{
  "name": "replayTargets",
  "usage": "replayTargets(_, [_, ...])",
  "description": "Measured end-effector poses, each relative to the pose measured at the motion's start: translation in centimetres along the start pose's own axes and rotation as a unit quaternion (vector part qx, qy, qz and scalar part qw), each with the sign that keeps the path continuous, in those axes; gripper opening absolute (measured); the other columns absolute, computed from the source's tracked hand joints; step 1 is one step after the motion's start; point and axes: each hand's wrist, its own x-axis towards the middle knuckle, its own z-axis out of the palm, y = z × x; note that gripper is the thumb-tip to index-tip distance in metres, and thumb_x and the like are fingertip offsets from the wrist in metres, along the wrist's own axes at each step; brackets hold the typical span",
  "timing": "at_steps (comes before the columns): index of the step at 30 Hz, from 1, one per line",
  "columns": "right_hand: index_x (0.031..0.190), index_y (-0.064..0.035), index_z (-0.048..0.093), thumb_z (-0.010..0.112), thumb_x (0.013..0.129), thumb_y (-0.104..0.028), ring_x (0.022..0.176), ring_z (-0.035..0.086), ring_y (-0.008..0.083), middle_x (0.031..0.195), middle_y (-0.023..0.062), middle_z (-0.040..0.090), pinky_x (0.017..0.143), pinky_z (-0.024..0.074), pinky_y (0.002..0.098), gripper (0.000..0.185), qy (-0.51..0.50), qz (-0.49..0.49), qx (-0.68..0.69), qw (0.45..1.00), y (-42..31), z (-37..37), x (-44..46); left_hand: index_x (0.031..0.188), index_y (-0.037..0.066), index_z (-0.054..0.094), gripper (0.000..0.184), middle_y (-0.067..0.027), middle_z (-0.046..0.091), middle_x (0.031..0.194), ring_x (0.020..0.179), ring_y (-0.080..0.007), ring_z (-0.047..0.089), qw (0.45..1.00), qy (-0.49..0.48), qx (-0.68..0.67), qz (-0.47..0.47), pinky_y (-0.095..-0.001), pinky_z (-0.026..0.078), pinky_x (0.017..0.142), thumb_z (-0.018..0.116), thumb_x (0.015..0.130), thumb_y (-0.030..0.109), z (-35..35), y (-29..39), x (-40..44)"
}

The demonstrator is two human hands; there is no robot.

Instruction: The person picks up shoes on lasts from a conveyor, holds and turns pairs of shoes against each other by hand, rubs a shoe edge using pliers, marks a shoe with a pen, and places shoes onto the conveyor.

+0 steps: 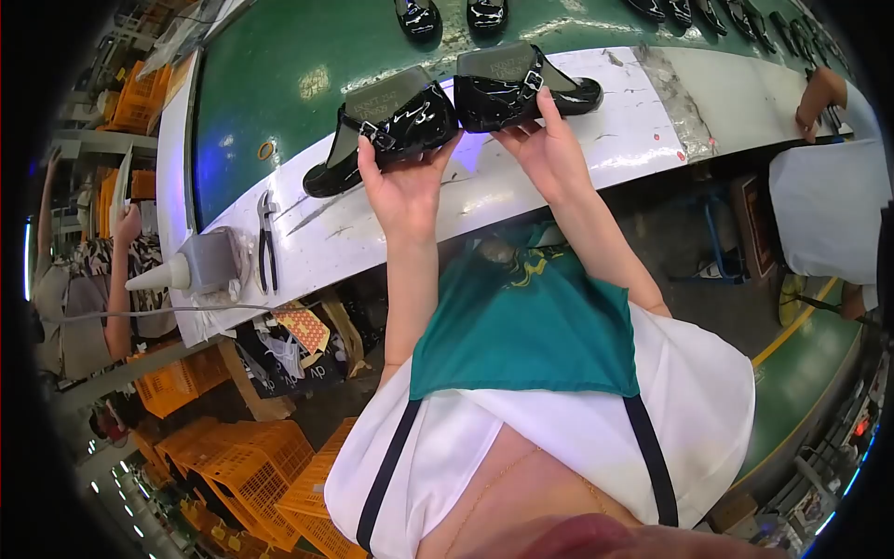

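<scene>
My left hand (405, 186) is closed around a glossy black buckled shoe (410, 128), thumb at the strap buckle and fingers underneath. A matching black shoe (489, 102) is gripped by my right hand (549, 149), its thumb also beside the buckle. Grey shoe lasts with lettering fill both shoes. The heels face each other, almost touching, and the toes point outward. Both shoes are held up over the white bench edge (605, 140).
Pliers (267, 242) and a grey squeeze bottle (200, 264) lie at the left of the bench. More black shoes (419, 20) stand on the green belt (307, 56). A co-worker's hand (819, 102) is at the right. Orange crates (261, 466) are stacked below left.
</scene>
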Motion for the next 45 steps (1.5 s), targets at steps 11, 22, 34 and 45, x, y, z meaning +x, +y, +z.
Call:
replayTargets(11, [0.132, -0.0087, 0.041, 0.054, 0.095, -0.034, 0.115, 0.050, 0.0248, 0.124, 0.0113, 0.050, 0.100, 0.0438, 0.0486, 0.047, -0.011, 0.035, 0.002, 0.999, 0.7, -0.5, 1.5, 0.139, 0.010, 0.039, 0.059, -0.0176, 0.040, 0.141, 0.130, -0.0369, 0.038, 1.000, 0.012, 0.027, -0.007, -0.0658, 0.028, 0.106, 0.055, 0.091, 0.041, -0.2, 1.3, 0.4])
replayTargets(22, [0.121, -0.0152, 0.056, 0.064, 0.081, -0.054, 0.104, 0.058, 0.0159, 0.118, 0.0017, 0.061, 0.084, 0.0460, 0.0301, 0.056, -0.194, 0.277, 0.127, 0.933, 3.1, -3.1, 4.0, 0.142, 0.008, 0.036, 0.068, -0.0179, 0.045, 0.136, 0.125, -0.0343, 0.044, 0.912, -0.200, -0.152, -0.324, -0.0584, 0.053, 0.082, 0.052, 0.089, 0.048, -6.3, 1.5, 3.7])
replayTargets(34, [0.130, -0.0096, 0.052, 0.053, 0.092, -0.044, 0.116, 0.055, 0.0220, 0.129, 0.0100, 0.055, 0.103, 0.0427, 0.0402, 0.051, -0.130, 0.218, 0.170, 0.952, -0.2, -2.4, 3.7, 0.147, 0.002, 0.026, 0.056, -0.0108, 0.028, 0.152, 0.135, -0.0259, 0.034, 0.718, 0.005, 0.626, 0.303, -0.0385, 0.031, 0.109, 0.047, 0.097, 0.014, -4.3, 5.2, -0.7])
replayTargets(45, [0.131, -0.0064, 0.048, 0.033, 0.102, -0.043, 0.117, 0.054, 0.0250, 0.129, 0.0123, 0.053, 0.096, 0.0496, 0.0399, 0.049, -0.155, 0.278, 0.225, 0.921, -0.6, -0.2, 2.4, 0.149, 0.003, 0.019, 0.113, -0.0182, 0.019, 0.154, 0.142, -0.0326, 0.021, 0.601, -0.277, 0.704, 0.259, -0.0409, 0.023, 0.113, 0.084, 0.058, 0.019, 5.1, 0.6, 0.9])
